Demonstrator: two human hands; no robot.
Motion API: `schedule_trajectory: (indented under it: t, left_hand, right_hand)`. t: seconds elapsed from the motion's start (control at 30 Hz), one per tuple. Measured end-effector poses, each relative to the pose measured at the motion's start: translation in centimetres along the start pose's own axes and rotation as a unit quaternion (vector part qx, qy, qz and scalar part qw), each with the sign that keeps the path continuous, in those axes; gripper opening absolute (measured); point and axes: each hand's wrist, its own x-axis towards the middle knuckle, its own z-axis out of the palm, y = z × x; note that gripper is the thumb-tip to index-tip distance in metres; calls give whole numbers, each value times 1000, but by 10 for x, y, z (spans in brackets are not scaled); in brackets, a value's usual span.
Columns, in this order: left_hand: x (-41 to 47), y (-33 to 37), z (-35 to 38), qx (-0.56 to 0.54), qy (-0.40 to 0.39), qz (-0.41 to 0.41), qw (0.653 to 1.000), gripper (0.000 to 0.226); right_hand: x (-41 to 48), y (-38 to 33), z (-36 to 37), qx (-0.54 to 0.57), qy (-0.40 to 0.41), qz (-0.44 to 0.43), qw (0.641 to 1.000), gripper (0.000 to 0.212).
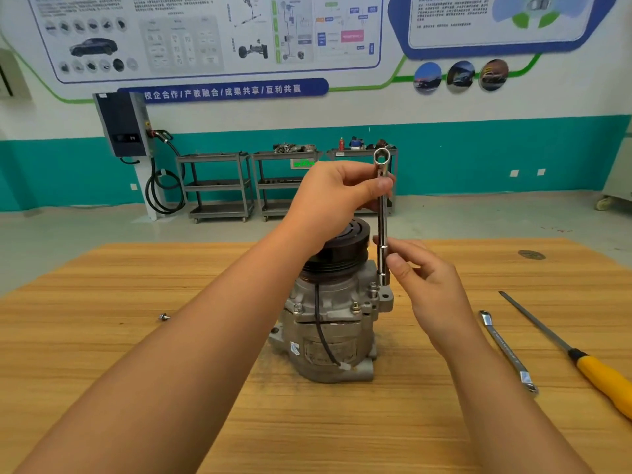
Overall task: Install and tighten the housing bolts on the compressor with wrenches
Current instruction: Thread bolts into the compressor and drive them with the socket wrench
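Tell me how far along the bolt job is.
Three bolts already sit in the compressor housing. Left hand and right hand hold the socket wrench upright, its lower end at the flange. One loose bolt waits on the table; tightness can't be judged.

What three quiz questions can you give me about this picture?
1. True or false: the left hand and right hand both hold the upright wrench.
2. The screwdriver handle is: A red, B yellow, C blue?
3. Fill in: a loose bolt lies on the table to the ____ of the compressor.
Key: 1 true; 2 B; 3 left.
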Motion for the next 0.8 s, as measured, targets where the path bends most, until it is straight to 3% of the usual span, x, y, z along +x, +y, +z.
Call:
schedule_trajectory:
  t: [0.23,0.8]
  left_hand:
    - [0,-4,0,-23,20,-20,999,16]
    - [-1,-6,-6,-10,-19,-43,999,12]
  right_hand:
    - [-9,2,4,7,21,41,999,36]
    - [-11,9,9,-7,22,29,999,35]
